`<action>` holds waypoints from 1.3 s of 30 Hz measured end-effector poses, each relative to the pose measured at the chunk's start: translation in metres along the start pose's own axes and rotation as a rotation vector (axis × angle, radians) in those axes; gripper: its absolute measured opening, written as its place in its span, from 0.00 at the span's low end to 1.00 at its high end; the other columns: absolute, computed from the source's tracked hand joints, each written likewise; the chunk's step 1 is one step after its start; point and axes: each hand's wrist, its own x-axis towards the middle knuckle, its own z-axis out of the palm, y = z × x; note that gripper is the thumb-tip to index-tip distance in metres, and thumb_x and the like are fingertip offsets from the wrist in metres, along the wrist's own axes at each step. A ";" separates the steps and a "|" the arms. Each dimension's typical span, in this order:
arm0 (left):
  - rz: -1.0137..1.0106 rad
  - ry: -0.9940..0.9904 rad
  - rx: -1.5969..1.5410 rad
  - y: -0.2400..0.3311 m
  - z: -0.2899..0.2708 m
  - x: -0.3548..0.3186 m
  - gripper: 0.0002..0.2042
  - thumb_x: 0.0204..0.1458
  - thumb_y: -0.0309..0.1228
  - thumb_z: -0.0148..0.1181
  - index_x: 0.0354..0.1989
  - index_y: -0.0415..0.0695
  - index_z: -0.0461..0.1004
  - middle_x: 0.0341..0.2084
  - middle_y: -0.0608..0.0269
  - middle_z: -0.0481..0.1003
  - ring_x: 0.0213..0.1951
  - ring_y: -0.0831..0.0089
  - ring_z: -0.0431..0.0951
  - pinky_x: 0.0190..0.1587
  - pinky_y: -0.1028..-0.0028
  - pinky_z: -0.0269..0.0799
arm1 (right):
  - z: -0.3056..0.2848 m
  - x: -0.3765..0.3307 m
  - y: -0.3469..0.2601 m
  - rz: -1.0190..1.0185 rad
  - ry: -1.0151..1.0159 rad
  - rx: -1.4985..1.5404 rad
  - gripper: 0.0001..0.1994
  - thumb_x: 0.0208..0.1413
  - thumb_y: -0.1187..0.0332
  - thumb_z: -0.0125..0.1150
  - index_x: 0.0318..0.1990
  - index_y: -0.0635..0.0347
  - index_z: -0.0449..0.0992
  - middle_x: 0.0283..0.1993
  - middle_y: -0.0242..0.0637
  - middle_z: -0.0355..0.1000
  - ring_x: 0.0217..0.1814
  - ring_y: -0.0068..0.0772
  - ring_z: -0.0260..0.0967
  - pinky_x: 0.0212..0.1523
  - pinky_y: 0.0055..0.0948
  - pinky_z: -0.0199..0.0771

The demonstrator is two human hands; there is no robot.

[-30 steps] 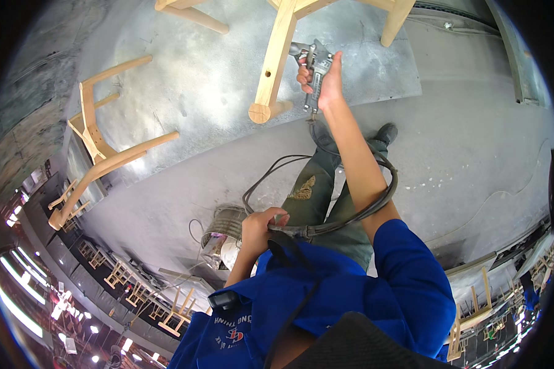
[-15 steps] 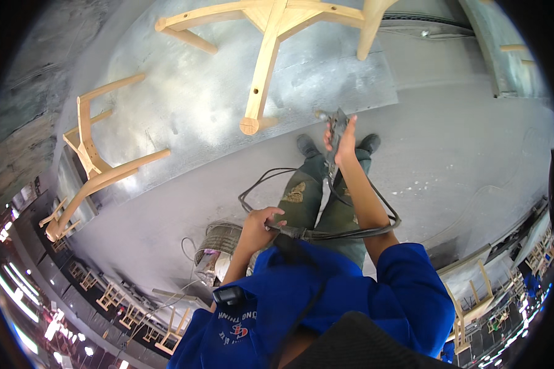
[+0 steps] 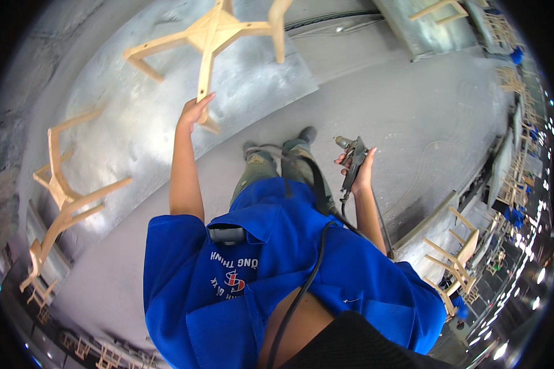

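My left hand [image 3: 194,112] grips the near end of a pale wooden chair frame [image 3: 215,29], its fingers wrapped around that leg. The frame has arms spreading from a central joint and sits over a grey metal-looking surface. Out to the right, my right hand [image 3: 364,172] holds a dark spray gun [image 3: 354,158] with a brass-coloured nozzle. A black hose [image 3: 343,206] runs from the gun's lower end back towards my body. The gun is well apart from the frame.
Another wooden chair frame [image 3: 61,184] stands at the left on the grey surface [image 3: 148,117]. More pale frames [image 3: 458,252] are at the right, by a low panel. A second grey slab [image 3: 428,34] lies at the far right, with cables along the floor nearby.
My left hand has let go of the hose and taken hold of the frame's leg. My right hand with the spray gun now sits farther right and lower. The view has turned.
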 end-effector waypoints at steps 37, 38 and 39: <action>-0.163 0.726 -0.952 0.119 0.226 0.004 0.22 0.46 0.38 0.73 0.40 0.31 0.75 0.31 0.62 0.72 0.32 0.71 0.72 0.35 0.67 0.69 | 0.026 0.220 -0.181 0.026 -0.154 -0.326 0.44 0.62 0.24 0.23 0.47 0.57 0.74 0.26 0.33 0.73 0.27 0.29 0.75 0.21 0.25 0.61; -0.158 0.705 -0.949 0.135 0.225 0.007 0.23 0.46 0.39 0.73 0.41 0.30 0.75 0.32 0.61 0.72 0.33 0.70 0.73 0.36 0.68 0.70 | 0.021 0.224 -0.184 0.045 -0.148 -0.271 0.44 0.62 0.24 0.23 0.47 0.57 0.74 0.26 0.33 0.73 0.27 0.29 0.75 0.22 0.25 0.62; -0.161 0.685 -0.937 0.149 0.223 0.007 0.24 0.46 0.39 0.73 0.42 0.29 0.75 0.33 0.60 0.73 0.34 0.69 0.74 0.38 0.68 0.71 | 0.015 0.228 -0.187 0.073 -0.151 -0.214 0.44 0.62 0.24 0.24 0.47 0.57 0.74 0.27 0.33 0.73 0.27 0.29 0.75 0.22 0.25 0.62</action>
